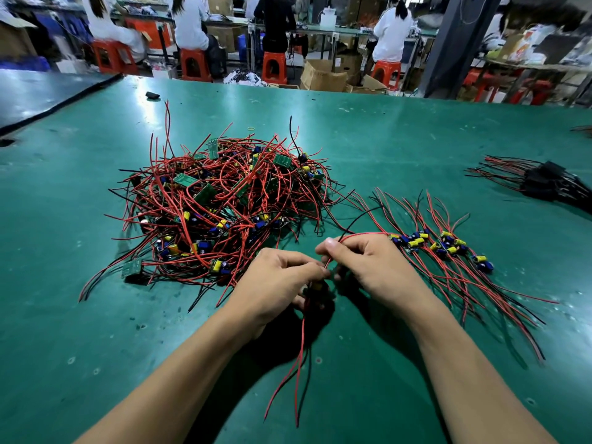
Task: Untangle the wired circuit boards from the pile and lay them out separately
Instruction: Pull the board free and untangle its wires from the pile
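Head view: gripping one board [316, 286] in left hand [278, 277], pinching its red wire [368, 233] in right hand [362, 261]; few laid-out boards [445, 243] beside; large pile [217, 200] yet to sort.

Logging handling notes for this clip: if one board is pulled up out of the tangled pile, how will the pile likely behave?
Wires look floppy: those below the left hand droop in curves. The pile would likely drag along in clumps, its wires looped through one another. Boards seem light, perched atop thin wires.
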{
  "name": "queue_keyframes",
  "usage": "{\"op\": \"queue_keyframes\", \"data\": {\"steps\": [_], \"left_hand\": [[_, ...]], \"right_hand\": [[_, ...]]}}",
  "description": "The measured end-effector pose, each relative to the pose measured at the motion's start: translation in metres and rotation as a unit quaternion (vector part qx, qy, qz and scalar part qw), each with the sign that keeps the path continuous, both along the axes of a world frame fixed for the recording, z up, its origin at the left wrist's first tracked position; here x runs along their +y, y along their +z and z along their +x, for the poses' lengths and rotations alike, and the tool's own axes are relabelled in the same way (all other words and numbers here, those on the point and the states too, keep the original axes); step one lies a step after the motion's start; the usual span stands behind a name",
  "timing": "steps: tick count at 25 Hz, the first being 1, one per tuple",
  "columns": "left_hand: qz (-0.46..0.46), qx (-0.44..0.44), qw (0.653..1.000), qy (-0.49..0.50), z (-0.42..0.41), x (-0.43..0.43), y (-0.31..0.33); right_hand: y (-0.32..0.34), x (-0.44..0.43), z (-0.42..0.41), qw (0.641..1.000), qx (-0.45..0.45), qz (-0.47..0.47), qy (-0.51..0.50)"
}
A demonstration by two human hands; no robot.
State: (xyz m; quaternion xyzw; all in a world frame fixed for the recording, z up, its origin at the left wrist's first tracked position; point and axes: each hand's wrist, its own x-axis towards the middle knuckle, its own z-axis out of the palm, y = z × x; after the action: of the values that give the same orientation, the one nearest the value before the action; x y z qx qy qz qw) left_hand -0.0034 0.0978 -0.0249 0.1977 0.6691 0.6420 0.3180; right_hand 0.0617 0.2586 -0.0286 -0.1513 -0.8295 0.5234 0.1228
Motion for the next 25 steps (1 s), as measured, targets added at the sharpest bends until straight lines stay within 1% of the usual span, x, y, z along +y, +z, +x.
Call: {"op": "queue_keyframes", "data": {"steps": [2, 7, 9, 13, 15, 17, 19, 21, 23, 25], "left_hand": [[-0.009, 0.003, 1.000, -0.019, 0.001, 0.000, 0.000], [-0.005, 0.020, 0.999, -0.034, 0.001, 0.003, 0.003], [-0.016, 0.021, 0.999, -0.045, 0.002, 0.002, 0.003], [-0.039, 0.030, 0.998, -0.038, 0.002, 0.000, 0.002], [-0.042, 0.033, 0.998, -0.032, 0.002, -0.001, 0.001], [-0.031, 0.015, 0.999, -0.024, 0.003, -0.003, -0.001], [0.001, -0.022, 1.000, -0.002, 0.005, -0.002, -0.001], [0.036, -0.054, 0.997, 0.029, 0.006, 0.000, 0.000], [0.055, -0.070, 0.995, 0.048, 0.004, -0.001, 0.001], [0.066, -0.097, 0.992, 0.034, 0.001, -0.003, 0.002]], "right_hand": [[-0.003, 0.004, -0.001, 0.999, 0.014, -0.010, -0.049], [-0.008, 0.008, -0.006, 0.989, 0.066, -0.061, -0.119], [-0.008, 0.011, -0.006, 0.979, 0.089, -0.105, -0.151], [-0.007, 0.008, -0.007, 0.959, 0.110, -0.208, -0.156], [-0.005, 0.006, -0.008, 0.954, 0.101, -0.235, -0.156], [-0.003, 0.004, -0.008, 0.950, 0.090, -0.254, -0.158], [-0.002, 0.000, -0.004, 0.954, 0.061, -0.263, -0.128], [-0.003, -0.011, -0.001, 0.958, 0.011, -0.283, -0.039], [-0.004, -0.023, 0.001, 0.948, -0.022, -0.312, 0.052], [-0.002, -0.027, 0.001, 0.938, -0.022, -0.338, 0.073]]}}
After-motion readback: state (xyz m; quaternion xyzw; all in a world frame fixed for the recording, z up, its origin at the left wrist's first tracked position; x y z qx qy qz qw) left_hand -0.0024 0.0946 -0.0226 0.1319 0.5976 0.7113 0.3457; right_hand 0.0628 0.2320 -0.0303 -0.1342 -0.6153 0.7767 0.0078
